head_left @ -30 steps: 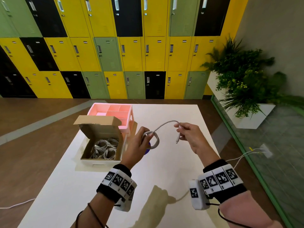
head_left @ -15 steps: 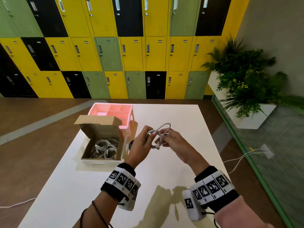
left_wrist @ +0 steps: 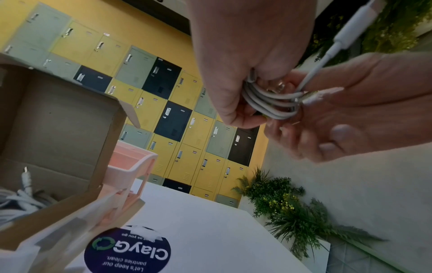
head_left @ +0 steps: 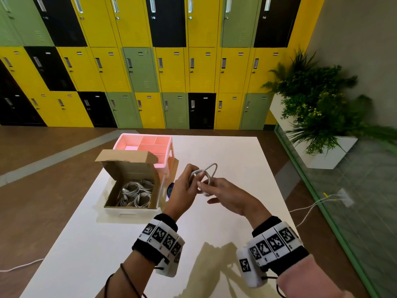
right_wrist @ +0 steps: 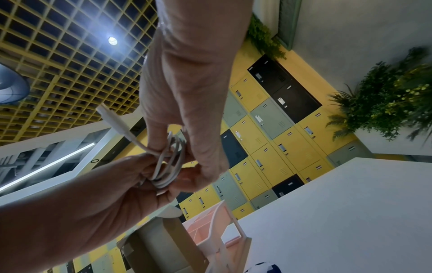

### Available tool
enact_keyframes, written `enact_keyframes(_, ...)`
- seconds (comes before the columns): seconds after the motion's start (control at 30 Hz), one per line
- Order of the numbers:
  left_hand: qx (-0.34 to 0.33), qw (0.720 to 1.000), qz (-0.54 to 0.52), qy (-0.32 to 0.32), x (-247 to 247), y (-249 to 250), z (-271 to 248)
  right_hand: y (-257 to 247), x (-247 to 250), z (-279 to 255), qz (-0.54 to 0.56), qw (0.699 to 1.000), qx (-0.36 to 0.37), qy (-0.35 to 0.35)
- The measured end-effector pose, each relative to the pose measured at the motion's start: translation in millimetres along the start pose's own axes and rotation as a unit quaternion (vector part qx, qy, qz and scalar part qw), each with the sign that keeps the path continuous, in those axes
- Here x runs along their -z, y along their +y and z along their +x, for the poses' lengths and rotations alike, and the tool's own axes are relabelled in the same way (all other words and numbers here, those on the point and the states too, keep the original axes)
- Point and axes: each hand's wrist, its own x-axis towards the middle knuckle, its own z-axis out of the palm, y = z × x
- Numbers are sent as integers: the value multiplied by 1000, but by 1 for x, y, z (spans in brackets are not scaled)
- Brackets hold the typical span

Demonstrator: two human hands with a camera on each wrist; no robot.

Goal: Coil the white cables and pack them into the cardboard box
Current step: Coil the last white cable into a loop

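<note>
White cable was held coiled at frame centre, clamped in left hand grip; right hand pinched its tail. Coiling step seemed nearly done. Next: tail tucked, coil moved to cardboard box, centre-left.

Matt brown cardboard box, smooth glossy pink plastic organizer, smooth white rubbery cable.

I see locker room or staff area of workplace: wall of yellow, green, black lockers with metal handles, brown floor, potted plants in white planter, yellow grid ceiling with round lamp, white table in front.
</note>
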Motion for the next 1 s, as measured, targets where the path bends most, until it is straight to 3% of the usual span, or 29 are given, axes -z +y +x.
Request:
enact_keyframes(0.13, 6, 1000, -8, 13, -2, -1, -1, -4, 8, 4, 45, 998, -19, -25)
enact_keyframes(0.33, 4, 997, 12, 74, -6, -11, 1, -14, 5, 2, 136, 988, -58, 51)
enact_keyframes(0.57, 38, 985, 88, 142, 0, -37, 7, -23, 2, -12, -16, 1000, -12, -14)
enact_keyframes(0.73, 47, 980, 91, 172, 1, -37, 7, -27, 3, -17, -18, 998, -9, -66)
enact_keyframes(1.0, 54, 980, 96, 168, 2, -43, 8, -32, 8, -20, -35, 991, 22, -127)
